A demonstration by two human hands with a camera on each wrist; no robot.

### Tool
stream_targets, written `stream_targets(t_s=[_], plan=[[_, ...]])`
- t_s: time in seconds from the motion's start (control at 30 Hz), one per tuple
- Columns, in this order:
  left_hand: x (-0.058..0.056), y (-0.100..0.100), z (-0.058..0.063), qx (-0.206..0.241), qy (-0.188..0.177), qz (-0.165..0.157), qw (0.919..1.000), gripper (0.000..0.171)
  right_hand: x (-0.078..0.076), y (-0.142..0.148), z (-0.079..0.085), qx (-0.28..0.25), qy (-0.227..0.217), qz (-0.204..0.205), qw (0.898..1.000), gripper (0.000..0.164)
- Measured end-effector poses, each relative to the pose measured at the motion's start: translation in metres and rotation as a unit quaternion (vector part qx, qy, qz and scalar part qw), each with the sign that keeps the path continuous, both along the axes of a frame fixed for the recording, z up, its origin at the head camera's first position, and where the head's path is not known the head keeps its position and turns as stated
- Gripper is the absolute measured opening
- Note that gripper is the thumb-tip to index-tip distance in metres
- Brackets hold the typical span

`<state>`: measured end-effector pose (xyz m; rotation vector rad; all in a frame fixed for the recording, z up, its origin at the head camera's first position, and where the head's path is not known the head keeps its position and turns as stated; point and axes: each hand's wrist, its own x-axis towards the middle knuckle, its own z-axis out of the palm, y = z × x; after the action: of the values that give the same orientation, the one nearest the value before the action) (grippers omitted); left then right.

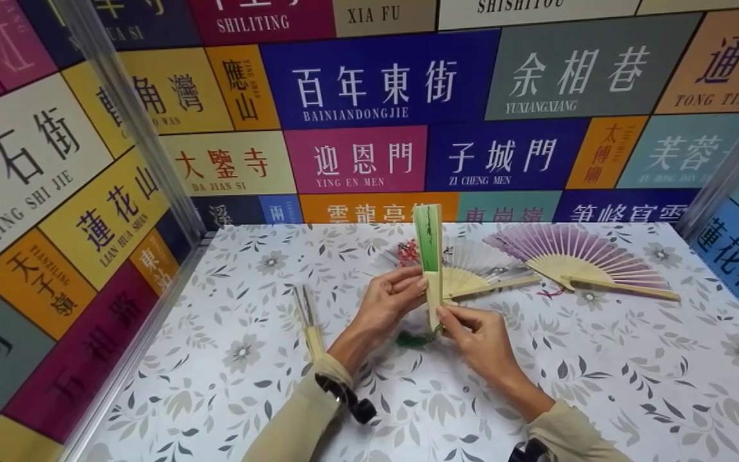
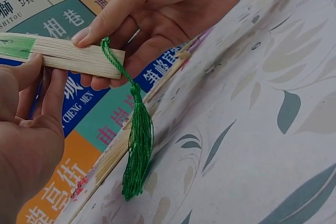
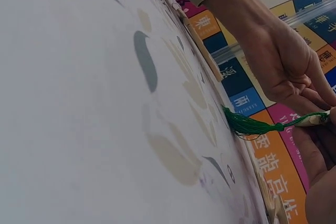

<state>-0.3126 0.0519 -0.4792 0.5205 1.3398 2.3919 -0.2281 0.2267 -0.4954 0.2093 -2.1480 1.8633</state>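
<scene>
A folded green hand fan (image 1: pixel 430 256) stands nearly upright above the table, its pale ribs pressed together. My left hand (image 1: pixel 387 301) pinches it from the left, near where the green leaf meets the bare ribs. Lower down, my right hand (image 1: pixel 482 337) holds the rib end between thumb and fingers. From that end hangs a green tassel (image 2: pixel 137 145) on a twisted cord. In the right wrist view the tassel (image 3: pixel 254 124) dangles beside the tabletop, with most of the fan out of frame.
Behind the hands lies an open white fan (image 1: pixel 472 263) with red flowers. An open purple fan (image 1: pixel 575 253) lies to its right. Another folded fan (image 1: pixel 308 321) rests by the left forearm. The table (image 1: pixel 215 398) has a floral cover, with printed sign panels (image 1: pixel 382 83) behind it.
</scene>
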Motion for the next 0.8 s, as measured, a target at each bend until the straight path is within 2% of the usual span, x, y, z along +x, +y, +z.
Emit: stream_targets(t_s=[0.3, 0.5, 0.8], plan=[[0.0002, -0.0005, -0.0011, 0.002, 0.004, -0.006, 1.0, 0.039, 0.0004, -0.0006, -0.0011, -0.016, -0.017, 0.006, 1.0, 0.025], [-0.0011, -0.0022, -0.0021, 0.01, 0.007, -0.015, 0.9998, 0.038, 0.0007, -0.0007, -0.0008, -0.066, -0.046, 0.012, 0.997, 0.026], [-0.0005, -0.0014, -0.0003, 0.017, 0.012, -0.004, 0.9998, 0.037, -0.0001, 0.0008, -0.0009, -0.081, -0.037, -0.002, 0.996, 0.026]])
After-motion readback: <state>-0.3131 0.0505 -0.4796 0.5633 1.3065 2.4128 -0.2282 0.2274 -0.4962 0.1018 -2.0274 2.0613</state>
